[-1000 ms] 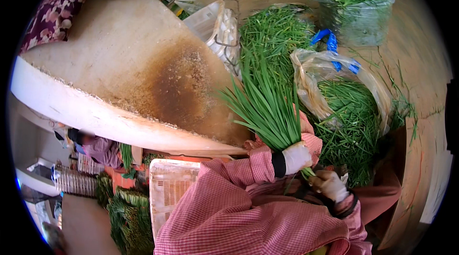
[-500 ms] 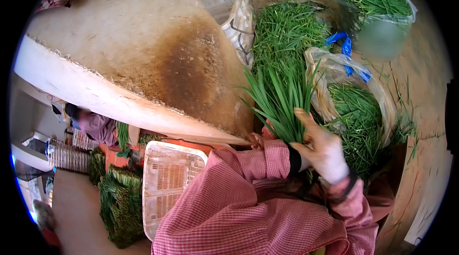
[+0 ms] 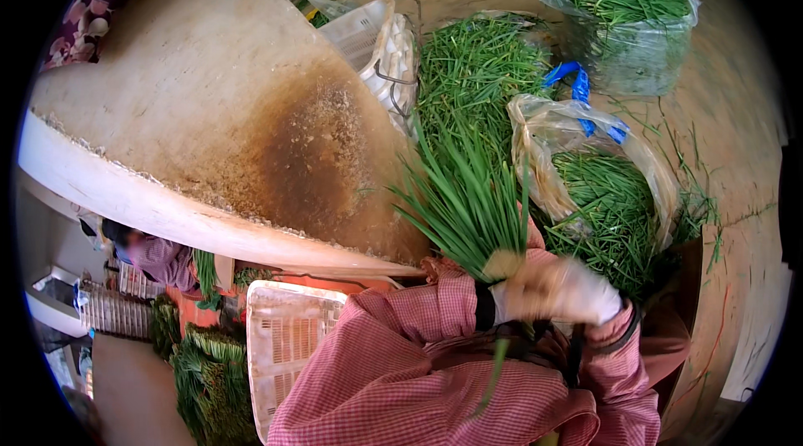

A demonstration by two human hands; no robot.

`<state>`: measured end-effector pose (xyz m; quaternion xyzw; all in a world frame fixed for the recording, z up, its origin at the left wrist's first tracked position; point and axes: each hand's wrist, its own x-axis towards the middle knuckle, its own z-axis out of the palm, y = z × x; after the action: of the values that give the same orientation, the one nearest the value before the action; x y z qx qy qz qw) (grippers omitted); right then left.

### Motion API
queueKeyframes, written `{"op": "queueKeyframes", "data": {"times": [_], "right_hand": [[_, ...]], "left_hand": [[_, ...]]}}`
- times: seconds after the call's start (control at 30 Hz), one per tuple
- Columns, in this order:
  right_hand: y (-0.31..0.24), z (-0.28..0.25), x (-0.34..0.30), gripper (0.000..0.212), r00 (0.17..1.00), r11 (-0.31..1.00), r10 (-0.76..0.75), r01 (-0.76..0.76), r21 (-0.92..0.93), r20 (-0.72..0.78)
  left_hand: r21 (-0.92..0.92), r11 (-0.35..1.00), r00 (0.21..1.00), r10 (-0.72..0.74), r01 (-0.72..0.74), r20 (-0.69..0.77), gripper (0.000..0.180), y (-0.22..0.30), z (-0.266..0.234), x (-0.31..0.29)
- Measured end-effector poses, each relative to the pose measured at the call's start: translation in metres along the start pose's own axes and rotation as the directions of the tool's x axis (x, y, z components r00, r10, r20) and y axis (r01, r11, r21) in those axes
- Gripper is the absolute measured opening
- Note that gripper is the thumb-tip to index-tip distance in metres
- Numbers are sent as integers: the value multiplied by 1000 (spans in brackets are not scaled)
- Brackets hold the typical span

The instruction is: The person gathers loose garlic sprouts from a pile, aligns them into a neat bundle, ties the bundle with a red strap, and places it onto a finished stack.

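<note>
Both gloved hands (image 3: 552,289) are gripping a bunch of green chives (image 3: 468,203) at its base — blurred; just right, an open plastic bag (image 3: 535,145) is holding more chives.

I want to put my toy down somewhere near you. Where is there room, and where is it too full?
The big stained table is bare between its white front rim and the white crate. The dirt floor is open right of the clear bags. It is crowded around the hands gripping the chive bunch, beside the loose chive heap.
</note>
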<state>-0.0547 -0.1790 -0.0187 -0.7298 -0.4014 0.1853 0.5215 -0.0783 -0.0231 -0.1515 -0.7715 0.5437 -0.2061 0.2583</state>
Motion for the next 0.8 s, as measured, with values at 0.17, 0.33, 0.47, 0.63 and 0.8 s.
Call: {"op": "queueKeyframes", "data": {"times": [0.17, 0.33, 0.47, 0.63, 0.8], "right_hand": [[82, -44, 32, 36, 683, 752, -259, -301, -587, -682], [154, -60, 64, 28, 736, 772, 442, -21, 635, -513], [172, -55, 69, 36, 814, 636, 567, -338, 694, -123], [158, -33, 79, 43, 810, 609, 584, -394, 689, -53], [199, 7, 67, 15, 616, 691, 161, -628, -358, -771]], "left_hand": [[-489, 872, 999, -31, 14, -26, 12, 20, 7, 1], [-515, 857, 996, -43, -1, -73, 12, 19, 1, 7], [-515, 856, 993, -98, 48, -70, 12, 23, 5, 0], [-564, 825, 997, -27, -19, -72, 12, 12, 0, 1], [-508, 861, 959, 148, -6, 241, 13, 23, 5, 6]]}}
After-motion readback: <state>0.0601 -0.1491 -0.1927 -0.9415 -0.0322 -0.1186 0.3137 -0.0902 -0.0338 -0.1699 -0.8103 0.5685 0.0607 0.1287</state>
